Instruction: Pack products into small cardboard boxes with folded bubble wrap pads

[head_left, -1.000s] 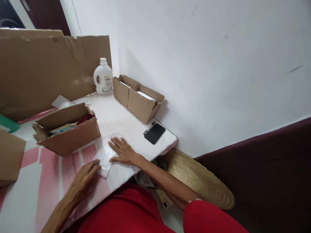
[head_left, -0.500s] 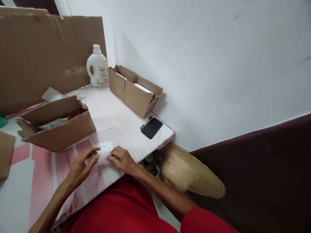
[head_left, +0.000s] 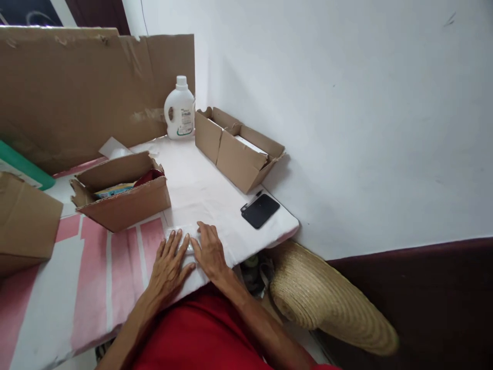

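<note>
A clear, crinkly plastic packet lies on the cloth-covered table, mostly hidden under my hands. My left hand rests flat on it with the fingers spread. At its right edge is my right hand, palm down, fingers stretched out and the thumb toward the left hand. Just behind the packet stands an open cardboard box with a blue-and-yellow packet and a dark red item inside. To the right of my hands lies a black phone-like slab, a pen-like item beside it.
A long divided cardboard box stands along the wall, next to a white jug. A green container and another carton are at left. A straw hat hangs beyond the table's right edge.
My left hand has gone from hovering beside the packet to lying flat on it. My right hand's curled fingers have straightened. The view has shifted left.
</note>
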`<state>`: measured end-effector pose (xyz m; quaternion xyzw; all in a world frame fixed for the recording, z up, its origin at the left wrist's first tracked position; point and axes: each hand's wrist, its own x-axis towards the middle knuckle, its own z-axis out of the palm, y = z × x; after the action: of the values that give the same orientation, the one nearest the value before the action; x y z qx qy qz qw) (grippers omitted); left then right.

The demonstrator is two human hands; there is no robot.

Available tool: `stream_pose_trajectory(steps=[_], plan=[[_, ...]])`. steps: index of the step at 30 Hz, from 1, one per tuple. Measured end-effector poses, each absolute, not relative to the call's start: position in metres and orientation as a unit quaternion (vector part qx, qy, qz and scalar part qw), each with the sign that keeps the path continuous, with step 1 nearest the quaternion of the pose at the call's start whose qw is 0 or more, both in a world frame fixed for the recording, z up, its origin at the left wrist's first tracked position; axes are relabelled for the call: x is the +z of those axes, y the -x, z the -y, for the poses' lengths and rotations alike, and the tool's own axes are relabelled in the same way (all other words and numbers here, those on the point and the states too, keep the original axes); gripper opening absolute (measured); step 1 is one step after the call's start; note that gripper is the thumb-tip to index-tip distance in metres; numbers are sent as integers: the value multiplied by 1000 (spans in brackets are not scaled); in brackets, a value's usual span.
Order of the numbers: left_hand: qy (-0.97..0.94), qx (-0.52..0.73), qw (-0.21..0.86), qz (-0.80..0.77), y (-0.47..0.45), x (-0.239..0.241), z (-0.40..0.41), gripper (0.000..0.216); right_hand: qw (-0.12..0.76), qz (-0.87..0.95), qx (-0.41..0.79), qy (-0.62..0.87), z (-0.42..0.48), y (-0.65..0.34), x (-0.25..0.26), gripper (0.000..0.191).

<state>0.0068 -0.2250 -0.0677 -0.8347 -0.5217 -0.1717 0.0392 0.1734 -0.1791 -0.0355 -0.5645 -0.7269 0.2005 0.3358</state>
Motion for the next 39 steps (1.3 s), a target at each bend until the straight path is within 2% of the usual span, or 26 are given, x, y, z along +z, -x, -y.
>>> stream_pose_trajectory(steps=[2, 4, 8, 12, 18, 23, 26, 30, 35, 39], plan=[[834, -167, 22, 526, -5, -74, 224, 66, 323, 789, 132, 506, 185, -170, -36, 55], [833, -164, 5, 528, -3, -78, 222, 64, 275, 846, 132, 438, 188, -169, -41, 66], [839, -158, -12, 521, 4, -73, 216, 62, 199, 881, 163, 397, 181, -179, -55, 68], [849, -170, -18, 500, 15, -58, 207, 60, 204, 889, 169, 374, 173, -189, -60, 77], [852, -217, -5, 475, 32, -18, 195, 54, 317, 885, 117, 319, 162, -192, -32, 35], [841, -310, 86, 435, 48, 77, 175, 43, 417, 863, 71, 276, 137, -175, 65, 22], [802, -364, 154, 448, 69, 134, 161, 47, 444, 866, 11, 228, 107, -151, 122, 20], [722, -419, 173, 523, 103, 159, 156, 57, 367, 894, -85, 242, 53, -117, 154, 15], [651, -461, 181, 576, 126, 121, 174, 42, 201, 943, -116, 240, 7, -85, 152, 11], [637, -467, 175, 588, 128, 96, 183, 37, 103, 965, -120, 209, -1, -57, 147, 14]])
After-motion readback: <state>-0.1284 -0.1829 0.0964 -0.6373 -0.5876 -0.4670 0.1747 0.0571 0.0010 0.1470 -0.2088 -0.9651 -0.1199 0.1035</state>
